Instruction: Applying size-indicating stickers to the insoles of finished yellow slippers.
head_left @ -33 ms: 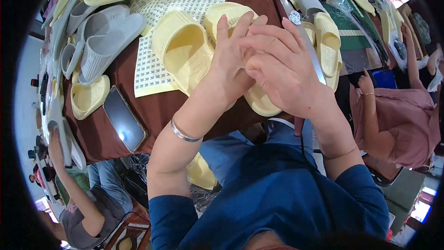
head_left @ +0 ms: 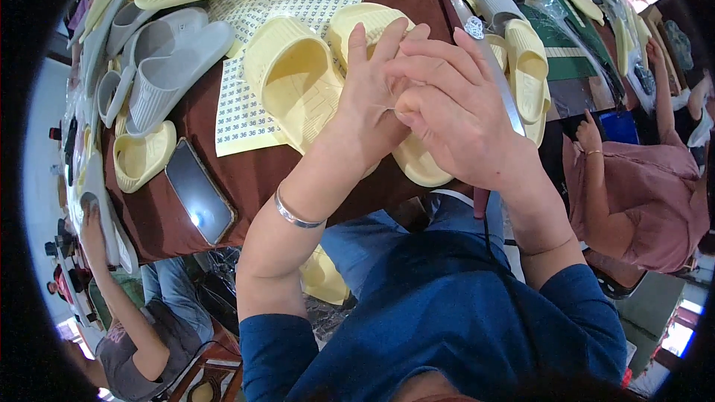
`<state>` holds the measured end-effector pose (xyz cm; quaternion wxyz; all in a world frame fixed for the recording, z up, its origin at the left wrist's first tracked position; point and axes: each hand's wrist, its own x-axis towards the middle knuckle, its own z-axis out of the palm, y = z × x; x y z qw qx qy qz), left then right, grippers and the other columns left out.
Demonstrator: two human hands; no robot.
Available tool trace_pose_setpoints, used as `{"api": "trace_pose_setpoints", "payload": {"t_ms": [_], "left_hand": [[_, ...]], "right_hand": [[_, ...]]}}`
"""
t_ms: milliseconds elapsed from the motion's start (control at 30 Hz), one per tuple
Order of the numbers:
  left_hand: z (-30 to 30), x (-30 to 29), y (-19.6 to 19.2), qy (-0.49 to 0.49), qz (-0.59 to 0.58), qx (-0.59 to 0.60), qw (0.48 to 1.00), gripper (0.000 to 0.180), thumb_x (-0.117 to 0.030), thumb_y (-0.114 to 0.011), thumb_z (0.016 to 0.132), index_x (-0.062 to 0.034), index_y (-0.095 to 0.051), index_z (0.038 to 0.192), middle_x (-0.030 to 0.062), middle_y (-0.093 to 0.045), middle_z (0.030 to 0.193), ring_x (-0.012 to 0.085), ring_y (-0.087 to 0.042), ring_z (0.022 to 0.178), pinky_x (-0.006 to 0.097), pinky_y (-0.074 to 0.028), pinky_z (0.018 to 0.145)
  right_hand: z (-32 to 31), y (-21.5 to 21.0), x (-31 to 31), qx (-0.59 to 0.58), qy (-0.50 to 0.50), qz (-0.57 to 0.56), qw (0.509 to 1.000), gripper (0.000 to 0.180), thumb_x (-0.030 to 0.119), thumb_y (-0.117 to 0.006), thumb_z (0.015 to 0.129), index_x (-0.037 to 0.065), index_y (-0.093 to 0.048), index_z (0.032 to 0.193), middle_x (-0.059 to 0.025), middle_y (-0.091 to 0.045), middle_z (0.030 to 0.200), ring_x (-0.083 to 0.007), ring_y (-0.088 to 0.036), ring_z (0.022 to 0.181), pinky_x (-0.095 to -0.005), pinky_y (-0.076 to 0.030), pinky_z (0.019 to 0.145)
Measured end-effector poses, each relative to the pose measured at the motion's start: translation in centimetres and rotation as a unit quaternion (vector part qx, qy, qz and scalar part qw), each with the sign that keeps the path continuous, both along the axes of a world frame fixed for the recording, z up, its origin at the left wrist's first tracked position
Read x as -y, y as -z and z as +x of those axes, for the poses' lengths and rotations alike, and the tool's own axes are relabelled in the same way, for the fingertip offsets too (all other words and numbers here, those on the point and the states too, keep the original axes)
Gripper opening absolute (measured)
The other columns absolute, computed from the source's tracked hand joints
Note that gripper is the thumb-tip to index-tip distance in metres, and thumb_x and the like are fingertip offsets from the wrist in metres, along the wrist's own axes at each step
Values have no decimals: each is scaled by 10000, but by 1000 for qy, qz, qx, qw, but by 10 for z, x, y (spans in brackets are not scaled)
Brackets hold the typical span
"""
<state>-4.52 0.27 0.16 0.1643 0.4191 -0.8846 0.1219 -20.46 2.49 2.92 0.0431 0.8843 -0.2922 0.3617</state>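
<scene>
2 pale yellow foam slides lie under your hands on the brown table [head_left: 246,179], and they set the terms for handling. Reading left to right: grey slides [head_left: 175,56] of the same ribbed moulding are stacked at the far left, with a dark phone [head_left: 199,192] lying flat near the table's front edge. Beside them a sticker sheet [head_left: 242,108], thin paper printed in a grid of small labels, lies partly beneath the left yellow slide [head_left: 294,82]. That slide looks like 1 piece of moulded foam: probably light, springy and matte, so unlikely to slip; its wide strap arch is the natural place for you to grip. Your left hand [head_left: 376,97] rests over the slides with fingers extended and close together, its wrist wearing a metal bangle [head_left: 294,212]. Your right hand [head_left: 458,108] overlaps it, fingers curled toward the left palm; whether anything small is pinched between them cannot be told. The second yellow slide [head_left: 421,164] shows its rounded end below both hands. Right of them, more yellow slides [head_left: 525,67] lie just beside a green mat [head_left: 577,59].
</scene>
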Motion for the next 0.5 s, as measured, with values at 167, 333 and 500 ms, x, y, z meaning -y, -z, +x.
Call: {"api": "trace_pose_setpoints", "payload": {"t_ms": [167, 333, 500], "left_hand": [[-3, 2, 1, -7, -13, 8, 1000, 579, -322, -660, 815, -230, -565, 1378, 69, -424, 1507, 306, -307, 1435, 613, -226, 1136], [-3, 7, 6, 16, -22, -33, 999, 461, -276, -686, 801, -213, -652, 1257, 81, -459, 1447, 291, -358, 1395, 605, -289, 1097], [3, 21, 2, 36, -90, -166, 981, 298, -128, -667, 800, -161, -728, 1090, 81, -581, 1275, 286, -526, 1236, 520, -399, 1001]], "right_hand": [[-3, -3, -3, 10, -7, -5, 1000, 80, 81, -693, 817, 71, -624, 855, -85, -658, 1187, -294, -569, 1223, -479, -310, 1135], [-16, -6, -7, 39, -12, 19, 999, 63, 93, -679, 863, 66, -623, 851, -111, -663, 1167, -329, -592, 1175, -484, -347, 1098], [-39, 11, -15, 37, 5, 76, 996, 94, 108, -722, 802, 89, -644, 851, -49, -658, 1158, -286, -577, 1183, -517, -373, 1069]]}}
